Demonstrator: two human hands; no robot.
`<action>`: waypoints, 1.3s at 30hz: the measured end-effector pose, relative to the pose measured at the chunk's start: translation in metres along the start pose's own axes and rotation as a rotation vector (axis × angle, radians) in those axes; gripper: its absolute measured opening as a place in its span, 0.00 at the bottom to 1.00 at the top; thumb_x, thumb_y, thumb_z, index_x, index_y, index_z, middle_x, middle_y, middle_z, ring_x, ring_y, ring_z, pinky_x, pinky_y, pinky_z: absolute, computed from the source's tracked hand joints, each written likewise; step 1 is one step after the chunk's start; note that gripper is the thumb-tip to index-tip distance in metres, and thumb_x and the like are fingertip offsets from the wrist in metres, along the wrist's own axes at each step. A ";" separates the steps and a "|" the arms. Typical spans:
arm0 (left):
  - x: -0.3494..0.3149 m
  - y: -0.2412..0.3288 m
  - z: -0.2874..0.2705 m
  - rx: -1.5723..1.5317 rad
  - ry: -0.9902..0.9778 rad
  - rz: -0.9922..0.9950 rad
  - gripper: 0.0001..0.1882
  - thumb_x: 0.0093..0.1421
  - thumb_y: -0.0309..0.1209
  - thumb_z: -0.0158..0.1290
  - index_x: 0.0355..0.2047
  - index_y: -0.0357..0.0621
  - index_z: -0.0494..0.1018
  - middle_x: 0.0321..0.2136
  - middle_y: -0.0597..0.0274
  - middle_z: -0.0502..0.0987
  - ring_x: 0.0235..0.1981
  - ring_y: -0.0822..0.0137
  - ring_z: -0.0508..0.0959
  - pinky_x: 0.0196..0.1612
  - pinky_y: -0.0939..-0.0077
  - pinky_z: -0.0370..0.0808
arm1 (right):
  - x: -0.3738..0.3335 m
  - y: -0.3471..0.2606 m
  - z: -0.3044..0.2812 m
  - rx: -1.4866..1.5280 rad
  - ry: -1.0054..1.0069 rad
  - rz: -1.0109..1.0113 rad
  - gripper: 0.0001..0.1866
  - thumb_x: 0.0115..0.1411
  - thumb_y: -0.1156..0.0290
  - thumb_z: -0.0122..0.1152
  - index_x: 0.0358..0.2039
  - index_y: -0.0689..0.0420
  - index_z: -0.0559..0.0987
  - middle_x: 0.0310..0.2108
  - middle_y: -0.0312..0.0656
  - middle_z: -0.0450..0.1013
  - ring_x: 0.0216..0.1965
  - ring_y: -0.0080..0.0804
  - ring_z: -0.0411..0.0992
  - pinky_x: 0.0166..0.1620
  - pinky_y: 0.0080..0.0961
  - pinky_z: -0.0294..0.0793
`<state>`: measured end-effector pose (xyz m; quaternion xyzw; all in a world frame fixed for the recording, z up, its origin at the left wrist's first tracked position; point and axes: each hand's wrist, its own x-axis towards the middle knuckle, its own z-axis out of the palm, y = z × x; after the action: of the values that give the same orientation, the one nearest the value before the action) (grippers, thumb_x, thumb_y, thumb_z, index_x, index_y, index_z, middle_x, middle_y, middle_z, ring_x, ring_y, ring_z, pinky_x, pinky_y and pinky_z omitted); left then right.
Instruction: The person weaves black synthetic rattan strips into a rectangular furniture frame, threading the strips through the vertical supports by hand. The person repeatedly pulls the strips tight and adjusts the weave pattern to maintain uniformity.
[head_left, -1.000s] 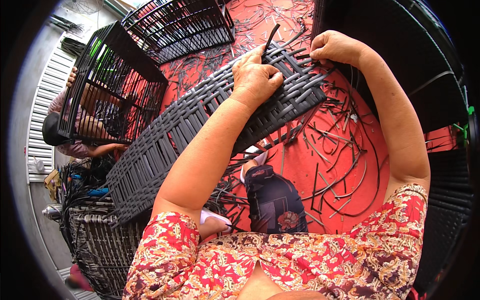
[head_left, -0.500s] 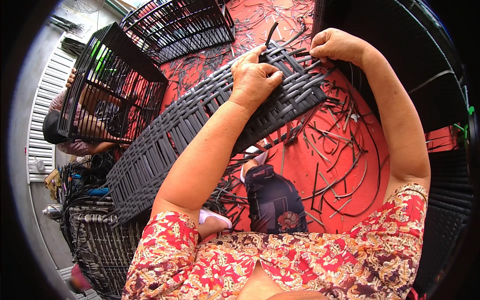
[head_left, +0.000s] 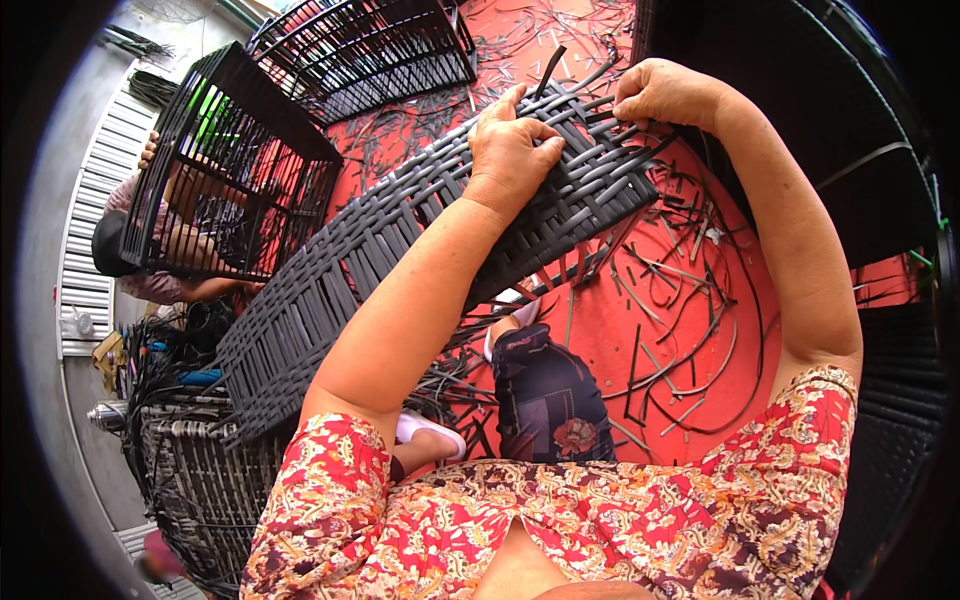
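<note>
A long panel of woven dark grey strips [head_left: 300, 330] slants from the lower left up to the centre. My left hand [head_left: 512, 150] grips its far edge near the upper end, the thumb resting on the weave and some fingers out of sight. Just beyond that end, my right hand [head_left: 655, 97] is closed in a pinch on a dark strip [head_left: 598, 101] at the panel's corner. What lies inside the pinch is mostly hidden. A loose strip end [head_left: 551, 68] sticks up beside my left hand.
Cut strips [head_left: 690, 370] litter the red floor [head_left: 590, 330]. Two black slatted frames [head_left: 360, 55] stand at the upper left; a person [head_left: 115, 240] works behind the nearer one. Bundled strips and a woven piece [head_left: 200, 480] lie lower left. Large dark woven pieces [head_left: 810, 130] rise at right.
My right hand has drawn slightly left, still pinched at the panel's corner. My left hand keeps its place on the weave. The whole view has shifted a little.
</note>
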<state>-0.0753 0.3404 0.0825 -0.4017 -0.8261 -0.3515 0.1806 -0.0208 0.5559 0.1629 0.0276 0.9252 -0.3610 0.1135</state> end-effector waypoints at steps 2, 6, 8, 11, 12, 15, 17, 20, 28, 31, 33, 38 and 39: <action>0.000 0.004 -0.001 0.082 -0.027 -0.086 0.08 0.44 0.35 0.57 0.26 0.50 0.80 0.51 0.49 0.67 0.51 0.53 0.68 0.52 0.67 0.65 | 0.001 -0.003 0.000 0.018 -0.019 -0.030 0.05 0.52 0.72 0.57 0.23 0.59 0.77 0.15 0.30 0.67 0.17 0.16 0.63 0.20 0.15 0.63; 0.015 0.018 -0.019 0.125 -0.292 -0.212 0.09 0.46 0.35 0.53 0.27 0.51 0.80 0.43 0.49 0.73 0.44 0.53 0.72 0.47 0.67 0.69 | -0.001 0.002 0.000 0.018 0.049 -0.013 0.05 0.52 0.73 0.56 0.23 0.59 0.77 0.15 0.31 0.67 0.17 0.16 0.63 0.21 0.15 0.63; 0.025 0.011 -0.017 -0.042 -0.342 -0.329 0.10 0.48 0.32 0.51 0.27 0.44 0.79 0.17 0.56 0.76 0.23 0.58 0.77 0.32 0.67 0.74 | 0.005 0.009 -0.004 0.019 0.041 -0.041 0.05 0.52 0.72 0.56 0.23 0.59 0.77 0.15 0.30 0.67 0.18 0.15 0.63 0.22 0.15 0.62; 0.035 0.008 -0.022 -0.635 -0.511 -0.873 0.07 0.53 0.30 0.54 0.23 0.40 0.74 0.18 0.64 0.74 0.16 0.78 0.73 0.12 0.86 0.59 | 0.007 0.009 -0.005 0.031 0.044 -0.051 0.05 0.51 0.72 0.57 0.23 0.59 0.77 0.15 0.30 0.67 0.18 0.15 0.63 0.23 0.14 0.61; 0.036 0.009 -0.021 -0.687 -0.483 -0.933 0.07 0.52 0.31 0.55 0.22 0.40 0.73 0.17 0.64 0.74 0.15 0.78 0.72 0.12 0.86 0.58 | 0.007 0.009 -0.006 0.036 0.049 -0.047 0.05 0.51 0.72 0.57 0.23 0.59 0.77 0.15 0.30 0.67 0.18 0.15 0.63 0.24 0.14 0.61; 0.037 0.012 -0.017 -0.798 -0.423 -1.071 0.09 0.51 0.32 0.58 0.21 0.40 0.72 0.16 0.66 0.72 0.13 0.78 0.70 0.11 0.85 0.57 | 0.008 0.010 -0.005 0.041 0.047 -0.057 0.05 0.51 0.72 0.58 0.23 0.59 0.77 0.15 0.30 0.67 0.18 0.15 0.63 0.24 0.14 0.62; 0.040 0.011 -0.015 -0.812 -0.424 -1.111 0.11 0.50 0.33 0.60 0.20 0.41 0.71 0.16 0.67 0.71 0.12 0.78 0.70 0.11 0.85 0.57 | 0.008 0.009 -0.003 0.052 0.047 -0.062 0.06 0.51 0.71 0.58 0.23 0.60 0.77 0.15 0.30 0.67 0.18 0.15 0.63 0.23 0.15 0.62; 0.042 0.010 -0.008 -0.641 -0.419 -1.031 0.09 0.49 0.30 0.60 0.21 0.41 0.71 0.16 0.65 0.73 0.12 0.74 0.72 0.10 0.86 0.56 | 0.008 0.007 0.000 0.083 0.038 -0.074 0.06 0.51 0.71 0.58 0.23 0.60 0.78 0.15 0.30 0.67 0.18 0.15 0.64 0.23 0.15 0.63; 0.050 0.012 -0.001 -0.472 -0.445 -0.947 0.11 0.43 0.32 0.64 0.19 0.41 0.73 0.16 0.66 0.72 0.12 0.77 0.69 0.13 0.84 0.59 | 0.016 0.012 0.014 0.096 0.030 -0.078 0.05 0.52 0.72 0.59 0.23 0.60 0.78 0.16 0.31 0.68 0.18 0.17 0.65 0.24 0.16 0.64; 0.051 0.008 0.000 -0.521 -0.449 -1.020 0.07 0.46 0.29 0.61 0.20 0.41 0.73 0.17 0.67 0.73 0.12 0.77 0.70 0.12 0.85 0.59 | 0.017 0.014 0.012 0.071 0.051 -0.074 0.05 0.51 0.72 0.58 0.23 0.60 0.78 0.16 0.31 0.68 0.18 0.17 0.64 0.23 0.16 0.64; 0.052 0.004 0.001 -0.592 -0.432 -1.111 0.06 0.46 0.27 0.60 0.21 0.41 0.73 0.17 0.67 0.73 0.12 0.77 0.71 0.12 0.85 0.59 | 0.016 0.013 0.012 0.069 0.063 -0.076 0.05 0.51 0.72 0.58 0.23 0.60 0.78 0.16 0.30 0.68 0.18 0.16 0.64 0.23 0.16 0.64; 0.048 0.001 0.001 -0.684 -0.362 -1.237 0.07 0.48 0.29 0.59 0.20 0.42 0.73 0.17 0.66 0.74 0.11 0.77 0.71 0.11 0.86 0.59 | 0.019 0.016 0.014 0.067 0.037 -0.058 0.05 0.52 0.72 0.58 0.24 0.60 0.78 0.16 0.30 0.68 0.18 0.16 0.64 0.23 0.16 0.64; 0.046 0.002 0.000 -0.638 -0.390 -1.160 0.07 0.48 0.30 0.60 0.20 0.42 0.73 0.17 0.66 0.74 0.11 0.77 0.71 0.11 0.85 0.59 | 0.020 0.019 0.015 0.068 0.035 -0.059 0.05 0.52 0.72 0.58 0.24 0.60 0.78 0.16 0.30 0.68 0.18 0.16 0.64 0.23 0.15 0.64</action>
<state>-0.1017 0.3665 0.1101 0.0157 -0.7812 -0.5384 -0.3155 -0.0348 0.5594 0.1351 0.0106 0.9147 -0.3948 0.0855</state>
